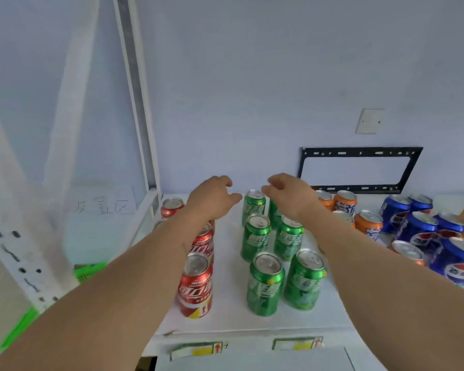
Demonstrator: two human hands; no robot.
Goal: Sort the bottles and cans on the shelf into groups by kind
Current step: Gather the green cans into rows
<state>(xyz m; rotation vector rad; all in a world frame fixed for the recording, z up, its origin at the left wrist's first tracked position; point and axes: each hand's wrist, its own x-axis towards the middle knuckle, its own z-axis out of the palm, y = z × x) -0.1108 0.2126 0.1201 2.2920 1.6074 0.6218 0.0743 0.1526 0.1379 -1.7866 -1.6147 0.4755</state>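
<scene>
Cans stand in groups on the white shelf (225, 325). Red cola cans (196, 285) form a column on the left, partly hidden by my left forearm. Green cans (264, 285) stand in two columns in the middle. Orange cans (367, 223) come after them, and blue cans (418, 226) fill the right side. My left hand (212, 196) hovers above the far red cans with loosely curled fingers, holding nothing. My right hand (287, 194) hovers just right of the farthest green can (253, 206), fingers loosely curled, also empty.
A white wall lies behind the shelf, with a black metal bracket (359, 167) and a blank cover plate (370, 120). A white shelf upright (137, 92) rises at the left. A handwritten paper sign (105, 204) lies left of the cans. Price labels (198, 349) sit on the shelf's front edge.
</scene>
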